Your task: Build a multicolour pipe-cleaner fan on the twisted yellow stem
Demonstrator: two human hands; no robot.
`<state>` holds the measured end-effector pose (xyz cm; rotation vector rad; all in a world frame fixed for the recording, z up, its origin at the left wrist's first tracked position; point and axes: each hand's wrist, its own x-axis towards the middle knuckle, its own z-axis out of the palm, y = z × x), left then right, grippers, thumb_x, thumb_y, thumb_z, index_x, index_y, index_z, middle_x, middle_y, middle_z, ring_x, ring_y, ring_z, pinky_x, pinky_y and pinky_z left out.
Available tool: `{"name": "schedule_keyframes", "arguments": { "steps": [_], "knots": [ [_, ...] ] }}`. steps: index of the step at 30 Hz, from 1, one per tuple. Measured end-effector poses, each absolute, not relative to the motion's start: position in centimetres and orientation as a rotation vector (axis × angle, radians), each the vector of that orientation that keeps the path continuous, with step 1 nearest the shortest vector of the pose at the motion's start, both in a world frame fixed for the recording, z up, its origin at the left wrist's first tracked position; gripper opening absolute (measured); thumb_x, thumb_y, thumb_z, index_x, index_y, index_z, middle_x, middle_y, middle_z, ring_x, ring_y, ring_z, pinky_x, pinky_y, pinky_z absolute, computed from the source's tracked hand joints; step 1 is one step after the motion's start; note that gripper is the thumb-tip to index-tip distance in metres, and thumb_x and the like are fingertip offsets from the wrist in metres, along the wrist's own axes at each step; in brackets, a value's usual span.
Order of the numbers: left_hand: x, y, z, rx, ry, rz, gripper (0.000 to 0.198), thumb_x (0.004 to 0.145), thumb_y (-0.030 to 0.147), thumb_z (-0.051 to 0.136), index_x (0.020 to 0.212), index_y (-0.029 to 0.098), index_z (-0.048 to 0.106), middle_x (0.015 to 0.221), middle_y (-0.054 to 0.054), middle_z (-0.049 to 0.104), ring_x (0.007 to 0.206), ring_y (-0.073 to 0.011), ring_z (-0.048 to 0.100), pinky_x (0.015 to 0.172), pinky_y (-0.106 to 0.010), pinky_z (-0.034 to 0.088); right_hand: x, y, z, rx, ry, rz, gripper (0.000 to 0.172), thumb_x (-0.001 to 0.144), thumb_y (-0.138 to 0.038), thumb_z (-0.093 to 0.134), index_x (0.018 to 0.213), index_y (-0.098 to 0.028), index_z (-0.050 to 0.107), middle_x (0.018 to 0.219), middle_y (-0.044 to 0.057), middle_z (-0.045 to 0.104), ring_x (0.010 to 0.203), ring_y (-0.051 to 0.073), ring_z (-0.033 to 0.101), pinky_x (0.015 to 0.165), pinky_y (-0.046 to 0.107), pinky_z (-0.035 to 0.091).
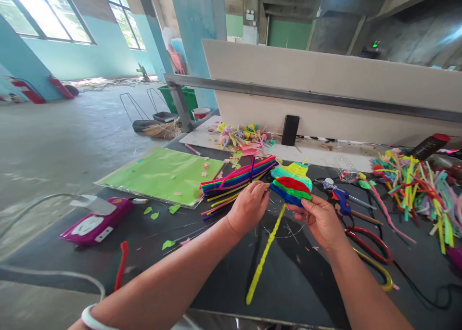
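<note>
A pipe-cleaner craft piece [294, 188] is held up over the dark table, with red, green and blue bands below teal and yellow parts. A yellow wrapped stem [265, 255] slants down from beneath it. My right hand [319, 219] grips the piece at its lower right edge between thumb and fingers. At the left tip of the blue band, my left hand [250, 205] is closed in a pinch; its fingertips are partly hidden. Just behind my left hand lies a bundle of coloured pipe cleaners [234, 178], red, blue, green, purple and yellow.
A green sheet in clear wrap [162, 176] and a purple box with a cable [97, 222] lie left. On the right are a blue glue gun [341, 200], red-handled scissors [371, 243] and a pipe-cleaner pile [415, 185]. A phone [290, 130] leans against the white board [325, 75].
</note>
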<state>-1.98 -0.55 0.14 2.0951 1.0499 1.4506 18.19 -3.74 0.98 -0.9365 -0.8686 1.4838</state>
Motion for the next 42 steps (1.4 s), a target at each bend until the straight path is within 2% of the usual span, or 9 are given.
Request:
{"name": "schedule_keyframes", "arguments": {
  "steps": [7, 16, 20, 25, 31, 37, 39, 42],
  "knots": [
    [-1.6, -0.8, 0.1, 1.837, 1.124, 1.576, 0.019, 0.074, 0.018, 0.06, 0.089, 0.024, 0.07, 0.093, -0.009, 0.065, 0.094, -0.023, 0.058, 0.094, -0.037, 0.04, 17.8, -3.7, 0.6, -0.935, -0.901, 1.469, 0.024, 0.067, -0.029, 0.074, 0.089, -0.019, 0.071, 0.088, 0.007, 0.073, 0.076, 0.022, 0.071, 0.055, 0.023, 0.055],
    [-1.8, -0.4, 0.6, 1.775, 1.219, 1.572, 0.013, 0.071, 0.016, 0.061, 0.074, 0.024, 0.071, 0.082, -0.005, 0.067, 0.083, -0.0197, 0.058, 0.085, -0.031, 0.042, 17.8, -3.8, 0.4, -0.947, -0.94, 1.469, 0.024, 0.069, -0.031, 0.073, 0.09, -0.019, 0.071, 0.092, 0.008, 0.073, 0.077, 0.023, 0.07, 0.056, 0.026, 0.055],
    [-1.8, -0.4, 0.4, 1.681, 1.231, 1.546, 0.011, 0.071, 0.017, 0.061, 0.073, 0.022, 0.071, 0.076, -0.003, 0.066, 0.073, -0.0161, 0.057, 0.07, -0.025, 0.044, 17.8, -3.8, 0.5, -0.945, -0.953, 1.459, 0.026, 0.07, -0.031, 0.072, 0.092, -0.019, 0.071, 0.093, 0.008, 0.072, 0.077, 0.022, 0.07, 0.056, 0.025, 0.055],
    [-1.4, -0.4, 0.2, 1.366, 1.189, 1.436, 0.013, 0.07, 0.025, 0.063, 0.079, 0.019, 0.071, 0.06, 0.001, 0.06, 0.054, -0.0107, 0.049, 0.05, -0.02, 0.038, 17.8, -3.8, 0.4, -0.945, -0.947, 1.462, 0.024, 0.071, -0.03, 0.072, 0.093, -0.02, 0.071, 0.093, 0.007, 0.072, 0.077, 0.022, 0.07, 0.056, 0.025, 0.055],
    [-1.1, -0.9, 0.9, 1.044, 0.884, 1.385, 0.016, 0.068, 0.024, 0.068, 0.081, 0.014, 0.066, 0.067, -0.001, 0.063, 0.062, -0.0101, 0.056, 0.06, -0.021, 0.044, 18.0, -3.8, 0.5, -0.96, -0.914, 1.488, 0.024, 0.069, -0.028, 0.073, 0.091, -0.02, 0.071, 0.089, 0.006, 0.073, 0.075, 0.022, 0.07, 0.055, 0.025, 0.055],
    [-1.4, -1.2, 1.0, 0.731, 0.615, 1.264, 0.028, 0.066, 0.016, 0.072, 0.091, 0.015, 0.061, 0.072, -0.001, 0.063, 0.063, -0.0101, 0.059, 0.066, -0.024, 0.049, 18.2, -3.5, 0.2, -0.956, -0.91, 1.509, 0.024, 0.069, -0.026, 0.073, 0.092, -0.02, 0.071, 0.092, 0.006, 0.072, 0.076, 0.021, 0.07, 0.053, 0.023, 0.054],
    [-1.5, -1.2, 0.9, 0.675, 0.567, 1.202, 0.029, 0.065, 0.016, 0.072, 0.092, 0.015, 0.06, 0.069, -0.001, 0.061, 0.062, -0.0101, 0.059, 0.066, -0.025, 0.05, 18.2, -3.4, 0.1, -0.959, -0.898, 1.509, 0.023, 0.069, -0.025, 0.073, 0.092, -0.02, 0.071, 0.09, 0.006, 0.073, 0.075, 0.021, 0.07, 0.052, 0.022, 0.054],
    [-1.6, -1.0, 0.8, 0.752, 0.57, 1.2, 0.027, 0.068, 0.019, 0.071, 0.093, 0.015, 0.06, 0.074, -0.002, 0.063, 0.063, -0.0097, 0.059, 0.065, -0.023, 0.049, 18.4, -3.3, 0.2, -0.964, -0.874, 1.512, 0.023, 0.068, -0.024, 0.074, 0.091, -0.02, 0.071, 0.09, 0.005, 0.073, 0.074, 0.02, 0.071, 0.051, 0.022, 0.054]
  ]
}}
